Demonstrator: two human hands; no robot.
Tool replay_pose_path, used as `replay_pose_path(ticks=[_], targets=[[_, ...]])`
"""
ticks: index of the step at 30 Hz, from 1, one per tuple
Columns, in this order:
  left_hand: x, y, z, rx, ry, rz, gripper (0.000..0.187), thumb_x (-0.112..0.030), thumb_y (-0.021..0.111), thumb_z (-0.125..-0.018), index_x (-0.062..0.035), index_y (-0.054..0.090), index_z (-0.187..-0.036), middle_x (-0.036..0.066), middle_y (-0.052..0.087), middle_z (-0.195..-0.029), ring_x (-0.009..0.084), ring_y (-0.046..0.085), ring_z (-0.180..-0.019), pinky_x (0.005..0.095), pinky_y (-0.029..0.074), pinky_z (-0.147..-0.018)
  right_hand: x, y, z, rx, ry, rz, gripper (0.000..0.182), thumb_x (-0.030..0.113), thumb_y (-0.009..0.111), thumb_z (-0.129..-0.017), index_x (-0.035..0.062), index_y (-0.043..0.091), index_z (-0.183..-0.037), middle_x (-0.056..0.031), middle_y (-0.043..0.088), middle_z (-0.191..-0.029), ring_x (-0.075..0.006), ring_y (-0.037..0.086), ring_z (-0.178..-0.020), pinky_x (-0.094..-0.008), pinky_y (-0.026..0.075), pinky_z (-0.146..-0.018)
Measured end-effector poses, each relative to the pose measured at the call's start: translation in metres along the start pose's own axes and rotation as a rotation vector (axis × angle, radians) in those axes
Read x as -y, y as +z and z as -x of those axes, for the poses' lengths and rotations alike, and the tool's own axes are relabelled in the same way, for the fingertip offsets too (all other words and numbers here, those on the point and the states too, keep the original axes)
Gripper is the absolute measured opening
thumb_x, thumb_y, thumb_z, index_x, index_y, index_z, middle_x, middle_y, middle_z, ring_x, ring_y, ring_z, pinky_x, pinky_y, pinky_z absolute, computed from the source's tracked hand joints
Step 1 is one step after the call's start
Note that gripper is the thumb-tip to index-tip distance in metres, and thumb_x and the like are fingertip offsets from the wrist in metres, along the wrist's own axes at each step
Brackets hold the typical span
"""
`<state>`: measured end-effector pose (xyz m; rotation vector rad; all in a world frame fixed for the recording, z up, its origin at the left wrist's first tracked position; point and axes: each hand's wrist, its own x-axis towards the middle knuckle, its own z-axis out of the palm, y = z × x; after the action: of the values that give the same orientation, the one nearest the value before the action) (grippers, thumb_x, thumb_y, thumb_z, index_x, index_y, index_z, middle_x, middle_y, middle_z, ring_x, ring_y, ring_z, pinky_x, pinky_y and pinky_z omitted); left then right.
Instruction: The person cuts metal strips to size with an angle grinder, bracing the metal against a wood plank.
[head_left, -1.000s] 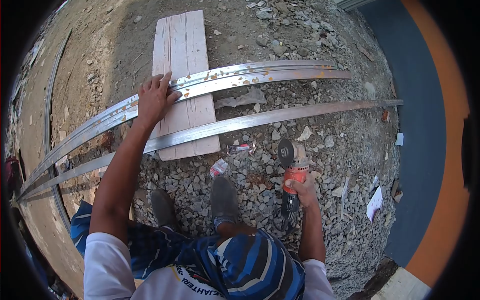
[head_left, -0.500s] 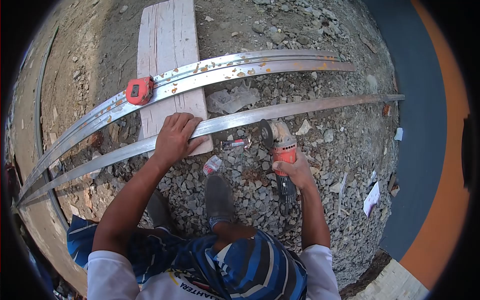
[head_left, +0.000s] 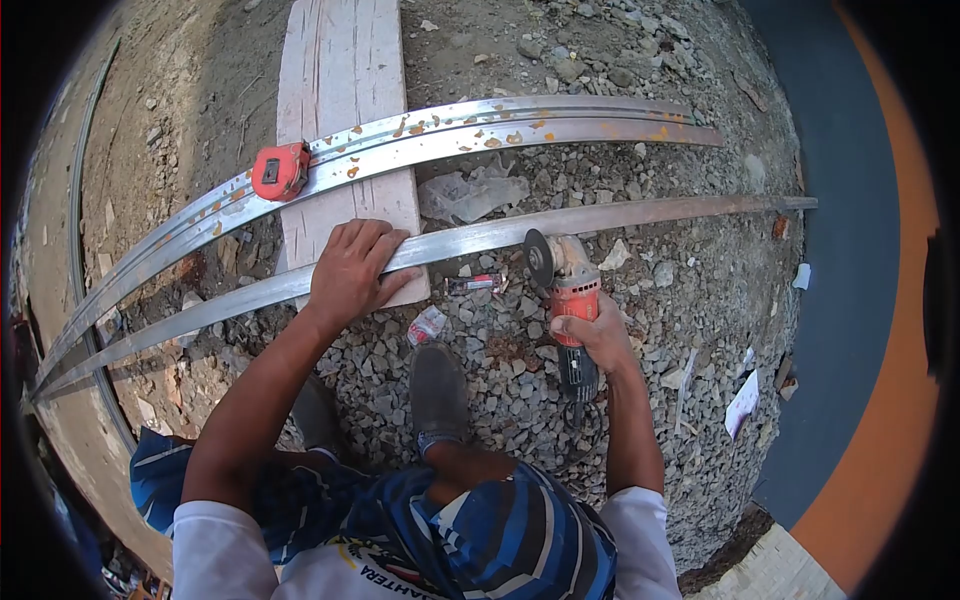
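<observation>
A long, shiny metal strip (head_left: 480,236) is laid over the near end of a pale board (head_left: 345,70) on the ground, and its far right part is stretched out past the board, above the stones. The strip is touched by the left hand (head_left: 355,268), which is set on it right over the board. The fingers of this hand are put across the strip and the thumb is spread to the near side; whether the strip is squeezed or only pressed cannot be told. A red and black grinder (head_left: 574,320) is held by the right hand (head_left: 603,338), with its fingers wrapped around the body. The round disc (head_left: 539,258) is turned up toward the near edge of the strip; whether the edge is touched cannot be told. Farther up the board, two more metal strips (head_left: 440,133) with orange spots are placed side by side, and a red tape measure (head_left: 281,171) is rested on them. Between these and the near strip, a clear plastic sheet (head_left: 475,192) is seen on the stones (head_left: 690,290). A small wrapper (head_left: 427,325) is seen near the front of a gray shoe (head_left: 438,390).
</observation>
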<state>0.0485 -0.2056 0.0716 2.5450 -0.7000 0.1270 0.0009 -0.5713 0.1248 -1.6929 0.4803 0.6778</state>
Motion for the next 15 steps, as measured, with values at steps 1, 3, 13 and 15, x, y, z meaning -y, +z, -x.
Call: replay_pose_path(ticks=[1,3,13,15], targets=[[0.0001,-0.0005,-0.0003,-0.001,0.001,-0.001,0.049,-0.036,0.079,-0.082,-0.0041,0.066,-0.117,0.012,0.063,-0.108,0.0310,0.060,-0.101,0.0424,0.046,-0.089,-0.0022,-0.0015,-0.0016,0.003,-0.009,0.014,0.048,0.019,0.082,-0.074,0.0004,0.063,-0.113,-0.0050,0.067,-0.098,-0.0134,0.063,-0.085,-0.0298,0.052,-0.079],[0.0001,-0.0005,-0.0002,0.001,0.000,0.000,0.049,-0.036,0.079,-0.082,-0.0042,0.066,-0.117,0.012,0.063,-0.108,0.0310,0.060,-0.101,0.0424,0.046,-0.090,-0.0055,-0.0035,-0.0041,0.008,-0.017,0.029,0.048,0.019,0.082,-0.074,0.0003,0.063,-0.113,-0.0052,0.067,-0.098,-0.0136,0.063,-0.085,-0.0300,0.052,-0.079],[0.0013,0.0009,0.0008,0.006,0.000,-0.012,0.048,-0.036,0.079,-0.082,-0.0059,0.065,-0.117,0.012,0.062,-0.109,0.0308,0.059,-0.103,0.0426,0.046,-0.091,-0.0014,-0.0037,-0.0081,0.005,-0.008,0.053,0.048,0.020,0.081,-0.074,0.0005,0.061,-0.112,-0.0057,0.067,-0.095,-0.0138,0.063,-0.083,-0.0300,0.053,-0.077],[0.0012,0.0016,0.0010,0.008,-0.007,-0.006,0.048,-0.036,0.079,-0.082,-0.0061,0.065,-0.117,0.011,0.062,-0.109,0.0308,0.059,-0.103,0.0425,0.046,-0.091,0.0002,-0.0034,-0.0094,0.013,0.000,0.069,0.047,0.021,0.081,-0.074,0.0007,0.061,-0.112,-0.0058,0.067,-0.095,-0.0136,0.064,-0.082,-0.0298,0.053,-0.076]])
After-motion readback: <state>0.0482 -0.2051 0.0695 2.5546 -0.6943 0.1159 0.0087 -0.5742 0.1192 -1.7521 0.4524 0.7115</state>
